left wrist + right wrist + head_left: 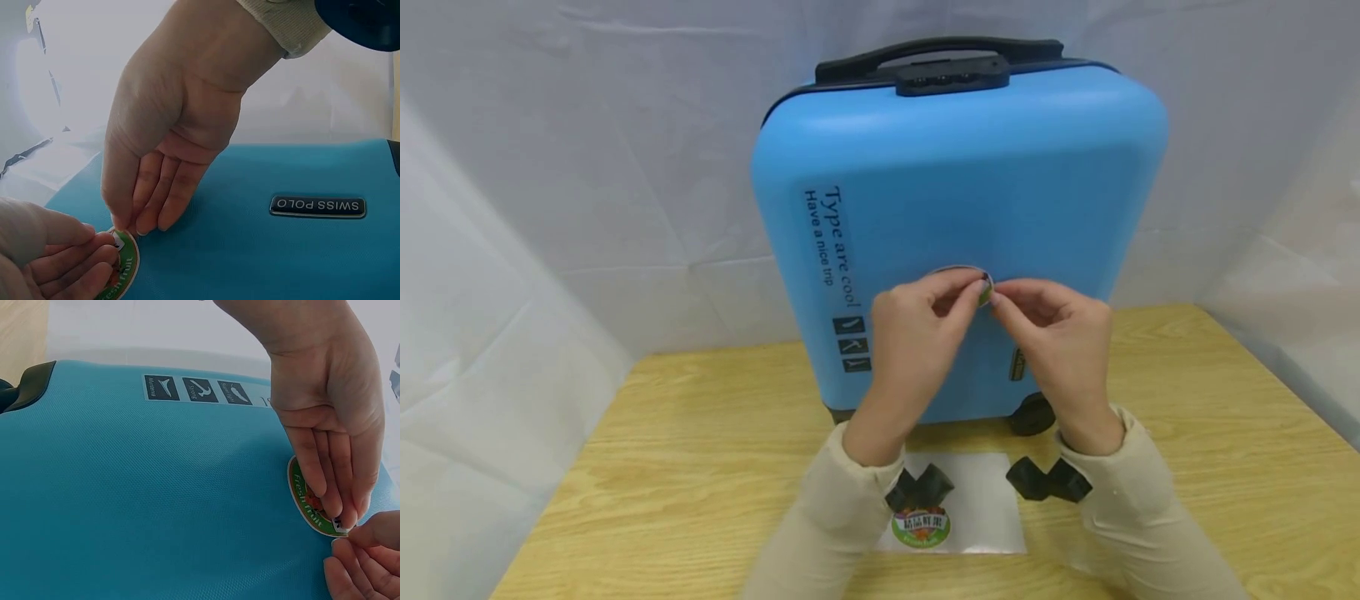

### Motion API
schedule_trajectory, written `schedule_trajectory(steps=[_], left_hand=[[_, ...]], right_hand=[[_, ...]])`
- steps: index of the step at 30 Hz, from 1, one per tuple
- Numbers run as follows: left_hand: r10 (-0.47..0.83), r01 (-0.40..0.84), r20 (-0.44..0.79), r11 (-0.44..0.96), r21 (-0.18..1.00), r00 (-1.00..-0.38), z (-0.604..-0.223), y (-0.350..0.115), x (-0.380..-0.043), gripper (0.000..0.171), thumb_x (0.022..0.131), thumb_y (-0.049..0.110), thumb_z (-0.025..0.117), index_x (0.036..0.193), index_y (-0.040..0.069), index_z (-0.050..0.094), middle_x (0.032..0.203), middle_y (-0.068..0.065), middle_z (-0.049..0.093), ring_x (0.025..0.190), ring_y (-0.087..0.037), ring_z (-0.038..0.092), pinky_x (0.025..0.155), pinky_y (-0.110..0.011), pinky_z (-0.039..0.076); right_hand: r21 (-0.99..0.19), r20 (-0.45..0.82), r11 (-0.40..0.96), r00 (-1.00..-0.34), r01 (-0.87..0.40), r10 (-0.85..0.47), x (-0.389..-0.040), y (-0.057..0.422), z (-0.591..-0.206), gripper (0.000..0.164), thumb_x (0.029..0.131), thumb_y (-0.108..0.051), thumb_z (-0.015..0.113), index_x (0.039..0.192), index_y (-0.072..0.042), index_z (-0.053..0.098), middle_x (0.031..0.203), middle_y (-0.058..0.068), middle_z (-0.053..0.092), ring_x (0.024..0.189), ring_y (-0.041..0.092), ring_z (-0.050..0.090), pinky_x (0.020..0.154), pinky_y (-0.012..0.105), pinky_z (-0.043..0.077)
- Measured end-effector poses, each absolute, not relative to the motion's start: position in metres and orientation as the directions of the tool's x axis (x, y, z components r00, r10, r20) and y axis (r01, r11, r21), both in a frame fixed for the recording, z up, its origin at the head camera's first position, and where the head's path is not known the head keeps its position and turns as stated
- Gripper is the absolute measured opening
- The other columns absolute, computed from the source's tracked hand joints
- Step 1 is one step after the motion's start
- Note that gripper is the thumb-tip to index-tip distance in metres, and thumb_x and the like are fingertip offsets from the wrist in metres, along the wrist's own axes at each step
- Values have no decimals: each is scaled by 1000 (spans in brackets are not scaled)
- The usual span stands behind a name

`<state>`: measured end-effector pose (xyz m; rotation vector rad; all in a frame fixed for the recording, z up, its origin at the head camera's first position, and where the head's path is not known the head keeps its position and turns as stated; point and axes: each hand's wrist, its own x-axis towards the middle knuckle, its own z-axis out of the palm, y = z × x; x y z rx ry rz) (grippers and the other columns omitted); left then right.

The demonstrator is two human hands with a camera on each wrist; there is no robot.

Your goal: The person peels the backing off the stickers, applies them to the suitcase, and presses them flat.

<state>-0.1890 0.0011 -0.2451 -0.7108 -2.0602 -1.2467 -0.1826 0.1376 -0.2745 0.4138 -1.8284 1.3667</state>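
A blue hard-shell suitcase (pixel 1037 200) stands upright. Against its front panel, both hands meet at a round green "Fresh fruit" sticker (pixel 300 494). My left hand (pixel 913 342) pinches the sticker's edge between thumb and forefinger; in the right wrist view its other fingers lie over the sticker's face. Just to the right, my right hand (pixel 1060 333) pinches the same edge with thumb and fingertips, tips nearly touching the left ones. Much of the sticker is hidden behind the fingers. In the left wrist view, a "SWISS POLO" badge (pixel 318 207) shows beside the right hand.
On the wooden table (pixel 700 467) in front of the suitcase lies a white sheet (pixel 988 521) bearing another fruit sticker (pixel 921 529). Black printed lettering (pixel 838 246) runs down the suitcase's left side. A black wheel (pixel 1032 414) rests near the right forearm. White cloth hangs behind.
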Motion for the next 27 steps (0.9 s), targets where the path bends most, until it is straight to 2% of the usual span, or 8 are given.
schedule_trajectory(steps=[10, 27], left_hand=[[145, 707, 746, 473, 525, -650, -244, 6, -189, 15, 89, 16, 66, 95, 6, 75, 91, -4, 73, 71, -7, 66, 63, -10, 49], [179, 683, 715, 517, 516, -676, -244, 11, -188, 15, 90, 15, 65, 98, 7, 75, 90, -3, 73, 72, -8, 66, 62, -12, 50]], right_hand=[[-663, 745, 322, -637, -676, 198, -182, 139, -276, 11, 85, -6, 69, 91, 2, 74, 84, 18, 71, 70, 4, 67, 65, 19, 54], [-683, 728, 299, -656, -666, 201, -179, 144, -278, 12, 85, -5, 68, 92, 3, 74, 83, 21, 70, 69, 6, 68, 63, 20, 55]])
